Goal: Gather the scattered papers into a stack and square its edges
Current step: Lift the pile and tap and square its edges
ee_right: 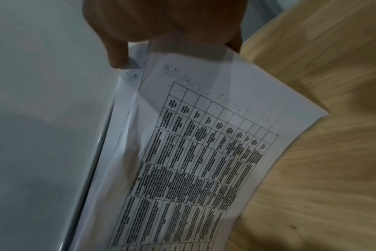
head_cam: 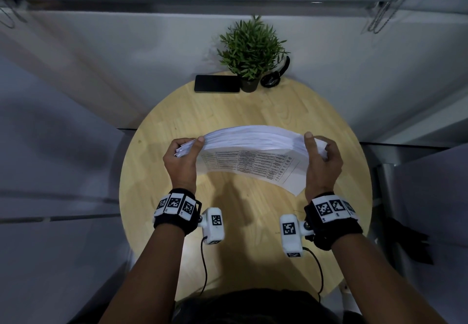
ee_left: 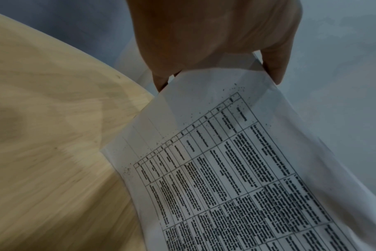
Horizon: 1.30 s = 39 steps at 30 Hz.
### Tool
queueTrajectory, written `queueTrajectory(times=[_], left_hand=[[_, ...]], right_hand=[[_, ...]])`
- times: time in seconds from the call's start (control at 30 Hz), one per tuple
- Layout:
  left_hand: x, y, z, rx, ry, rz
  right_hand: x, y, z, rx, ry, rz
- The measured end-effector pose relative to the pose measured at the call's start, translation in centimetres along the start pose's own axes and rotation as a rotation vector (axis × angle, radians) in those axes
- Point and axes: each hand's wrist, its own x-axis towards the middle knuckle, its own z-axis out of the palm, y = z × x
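My left hand [head_cam: 180,162] has its fingers [ee_left: 276,71] curled round one short end of the stack of papers [head_cam: 253,146]; my right hand [head_cam: 321,165] grips the other end the same way, thumb on top; so both sets of fingers are holding the stack, not wide. The stack sits between my fingers, lifted off the bench [head_cam: 253,110], and it bows up in the middle; I think I hold it on edge so I can tap it down and make the sides even. The sheets near my left fingers look a bit fanned. Far past my fingers stand a plant [head_cam: 250,52], a phone [head_cam: 217,83] and a watch [head_cam: 272,79].
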Motion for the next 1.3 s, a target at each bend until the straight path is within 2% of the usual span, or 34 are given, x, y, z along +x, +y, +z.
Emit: queueTrajectory(times=[0.13,0.33,0.53,0.77,0.83,0.93,1.0,1.07,1.23,1.3], left_hand=[[0.2,0.0,0.0,0.016,-0.019,-0.010],[0.5,0.4,0.4,0.055,-0.003,-0.027],[0.7,0.6,0.6,0.077,0.002,-0.028],[0.8,0.8,0.5,0.100,-0.011,-0.032],[0.7,1.0,0.3,0.101,-0.042,-0.019],[0.8,1.4,-0.7,0.139,-0.192,0.036],[1.2,2.1,-1.7,0.241,-0.315,0.065],[2.1,3.1,-2.4,0.449,-0.427,0.125],[3.9,5.5,-2.4,1.128,-0.736,0.452],[4.0,5.6,-1.3,1.366,-0.800,0.596]], right_hand=[[-0.1,0.9,-0.7,-0.061,-0.074,-0.218],[-0.2,1.7,-0.8,0.004,-0.073,-0.228],[-0.4,1.7,-0.8,0.054,0.004,-0.180],[-0.9,2.6,-0.9,-0.068,-0.005,-0.376],[-1.0,2.6,-1.1,-0.105,-0.011,-0.417],[-0.8,2.6,-1.3,-0.128,-0.032,-0.455],[-0.6,2.7,-1.3,-0.141,-0.046,-0.435],[-0.5,2.7,-1.4,-0.157,-0.056,-0.402],[-0.5,2.6,-1.9,-0.175,-0.072,-0.389],[-0.6,2.4,-2.0,-0.175,-0.078,-0.407]])
